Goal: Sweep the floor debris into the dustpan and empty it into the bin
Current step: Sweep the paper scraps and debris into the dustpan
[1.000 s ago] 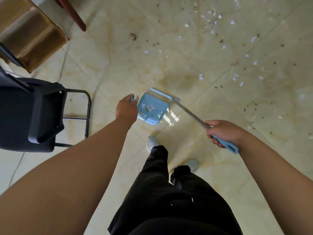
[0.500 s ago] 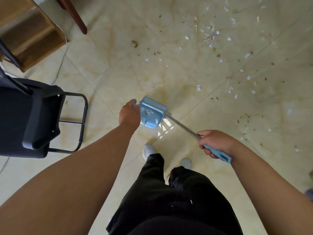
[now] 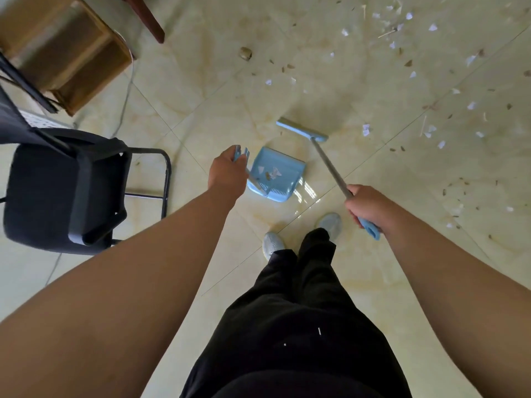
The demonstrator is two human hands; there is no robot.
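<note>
A: Left hand [image 3: 227, 173], grip?
B: Fingers curled round the upright handle of the dustpan [image 3: 275, 173]. Pan sits low at the floor [image 3: 201, 81], centre, a few scraps inside.
A: Right hand [image 3: 367, 208]?
B: Wrapped round the broom [image 3: 330, 165] shaft at its blue near end. Head lies just beyond the pan, apart from it.
A: Debris [image 3: 431, 27]?
B: Paper bits and dark flecks, scattered far right. Black chair [image 3: 57, 196] at left.
</note>
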